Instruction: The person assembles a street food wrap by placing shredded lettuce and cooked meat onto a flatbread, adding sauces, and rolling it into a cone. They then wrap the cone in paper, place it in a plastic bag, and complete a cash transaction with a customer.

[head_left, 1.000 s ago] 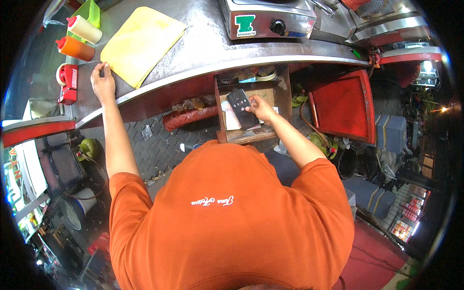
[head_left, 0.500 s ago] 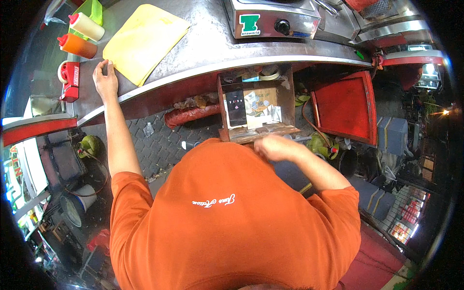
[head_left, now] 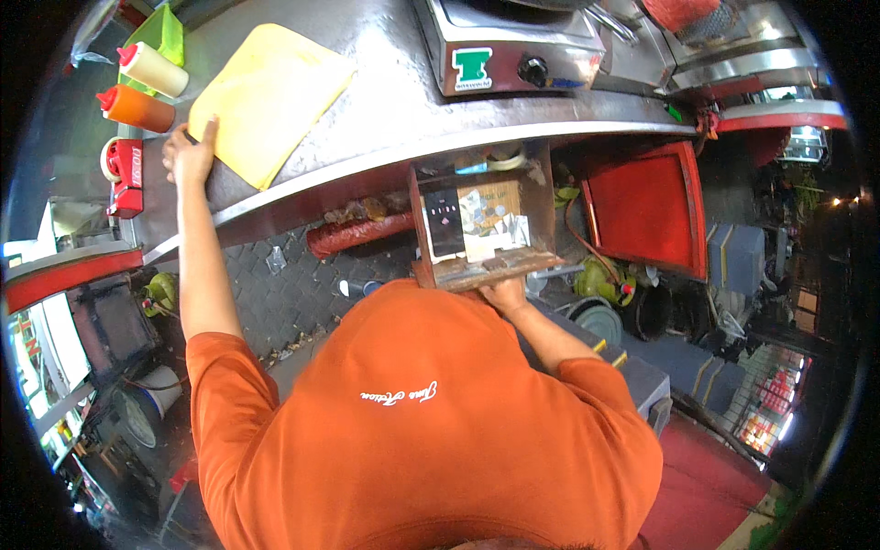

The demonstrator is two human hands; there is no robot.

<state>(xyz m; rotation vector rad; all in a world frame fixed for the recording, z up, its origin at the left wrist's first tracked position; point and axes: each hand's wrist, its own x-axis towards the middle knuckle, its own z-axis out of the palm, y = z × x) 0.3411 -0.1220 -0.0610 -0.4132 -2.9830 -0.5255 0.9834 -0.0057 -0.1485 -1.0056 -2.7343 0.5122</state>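
Note:
On the metal counter (head_left: 385, 115), my left hand (head_left: 190, 158) rests by the left edge of a stack of yellow paper sheets (head_left: 270, 101). Its fingers are apart and hold nothing. Below the counter, a wooden drawer (head_left: 490, 270) is pulled out toward my body. In it lie a black phone (head_left: 446, 223), some banknotes (head_left: 490, 220) and a roll of tape (head_left: 507, 159). My right hand (head_left: 504, 295) is against the underside of the drawer's front, and its fingers are mostly hidden there.
Two squeeze bottles, one orange (head_left: 137, 110) and one cream (head_left: 154, 70), stand left of the paper near a red tape dispenser (head_left: 126, 179). A steel stove (head_left: 513, 50) sits on the counter. A red cabinet door (head_left: 646, 211) hangs open beside a green gas cylinder (head_left: 600, 280).
My right hand has moved from in front of my chest to the drawer's front. My left hand has shifted slightly, its fingers now more spread at the paper's edge.

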